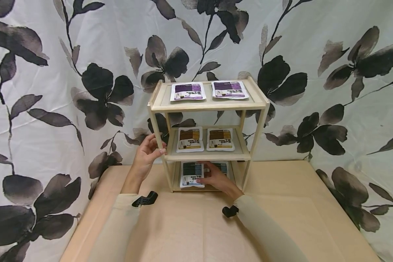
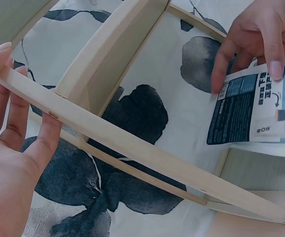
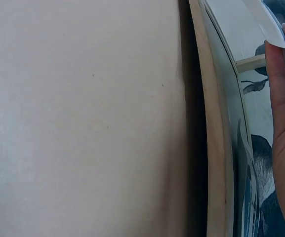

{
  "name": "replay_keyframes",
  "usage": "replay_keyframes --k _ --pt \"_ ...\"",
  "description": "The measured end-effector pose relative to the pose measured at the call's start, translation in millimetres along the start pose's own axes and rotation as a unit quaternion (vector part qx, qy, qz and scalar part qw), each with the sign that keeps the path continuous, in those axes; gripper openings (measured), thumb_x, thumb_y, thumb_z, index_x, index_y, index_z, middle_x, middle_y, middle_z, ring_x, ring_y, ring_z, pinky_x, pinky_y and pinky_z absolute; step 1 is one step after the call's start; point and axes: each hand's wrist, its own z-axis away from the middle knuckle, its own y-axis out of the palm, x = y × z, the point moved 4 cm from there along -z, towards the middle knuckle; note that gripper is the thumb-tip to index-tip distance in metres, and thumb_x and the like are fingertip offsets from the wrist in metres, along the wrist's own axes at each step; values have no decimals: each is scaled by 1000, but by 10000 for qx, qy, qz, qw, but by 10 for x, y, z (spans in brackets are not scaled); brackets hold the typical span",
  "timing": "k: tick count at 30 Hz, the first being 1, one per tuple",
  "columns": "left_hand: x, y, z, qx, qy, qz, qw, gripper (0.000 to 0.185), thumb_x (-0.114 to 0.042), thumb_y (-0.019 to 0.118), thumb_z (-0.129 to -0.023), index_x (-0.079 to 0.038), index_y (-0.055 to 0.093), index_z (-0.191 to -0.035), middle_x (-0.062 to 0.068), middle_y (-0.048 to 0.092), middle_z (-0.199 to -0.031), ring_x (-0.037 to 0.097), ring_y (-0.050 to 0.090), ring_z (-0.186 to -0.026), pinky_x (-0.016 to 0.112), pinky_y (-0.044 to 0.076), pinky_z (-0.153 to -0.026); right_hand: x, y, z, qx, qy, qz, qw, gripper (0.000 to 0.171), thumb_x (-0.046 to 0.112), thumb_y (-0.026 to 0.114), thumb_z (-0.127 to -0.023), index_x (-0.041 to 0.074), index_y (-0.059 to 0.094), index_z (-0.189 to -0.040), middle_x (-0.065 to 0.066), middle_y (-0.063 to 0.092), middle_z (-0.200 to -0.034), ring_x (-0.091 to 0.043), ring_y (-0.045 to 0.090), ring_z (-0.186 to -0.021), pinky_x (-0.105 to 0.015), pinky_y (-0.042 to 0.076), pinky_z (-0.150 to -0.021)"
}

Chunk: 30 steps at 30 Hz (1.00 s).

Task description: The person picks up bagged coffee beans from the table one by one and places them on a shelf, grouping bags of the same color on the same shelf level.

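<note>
A three-tier wooden shelf [image 1: 213,107] stands against the cloth backdrop. My left hand [image 1: 144,160] holds its left front post [image 2: 117,130], with the thumb on one side and the fingertips on the other in the left wrist view. At the bottom tier my right hand [image 1: 218,181] pinches a white pouch with a dark blue label [image 1: 192,174], thumb on its printed face. That pouch [image 2: 243,111] leans tilted in the left wrist view. Partly hidden behind the right hand is a second blue-label pouch [image 1: 223,167].
Two purple-label pouches, one on the left [image 1: 188,91] and one on the right [image 1: 229,89], lie on the top tier. The middle tier holds two brown-label pouches [image 1: 190,139]. A tan tabletop [image 1: 196,225] spreads in front, and floral cloth [image 1: 101,29] hangs behind.
</note>
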Motion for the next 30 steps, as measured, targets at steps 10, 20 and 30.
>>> replay_keyframes --k 10,20,30 --pt "6 -17 -5 77 76 58 9999 57 16 63 -90 -14 58 -138 14 64 -107 21 62 -101 29 59 -88 -22 64 -126 -321 319 352 9984 75 26 86 -83 26 48 -148 -12 42 -149 -31 57 -120 -39 54 -89" --pt "16 -9 -8 99 83 29 9999 57 17 62 -90 -13 57 -139 5 66 -105 18 63 -98 27 59 -87 -83 89 -220 -348 676 375 9964 78 21 84 -85 19 44 -152 -16 40 -152 -34 55 -125 -44 55 -92" --pt "10 -4 -10 86 72 0 9999 57 16 63 -90 -11 57 -139 3 66 -105 17 63 -99 27 58 -88 -118 70 -271 -513 790 261 9952 79 18 84 -85 13 43 -152 -19 50 -142 -34 57 -122 -46 56 -93"
